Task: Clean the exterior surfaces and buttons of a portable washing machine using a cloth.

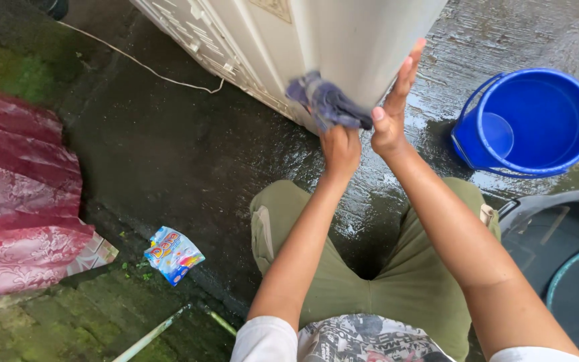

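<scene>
1. A crumpled blue-purple cloth is gripped in the closed fingers of the left hand and pressed against the corner of a white appliance casing.
2. The right hand is laid flat against the casing's side, just beside the cloth, with fingers straight and held together.
3. A blue bucket is seen on the wet concrete floor to the right.
4. A colourful sachet is found on the floor at left, near a red patterned fabric.

Crumpled dark blue rag pressed against the white appliance.
</scene>
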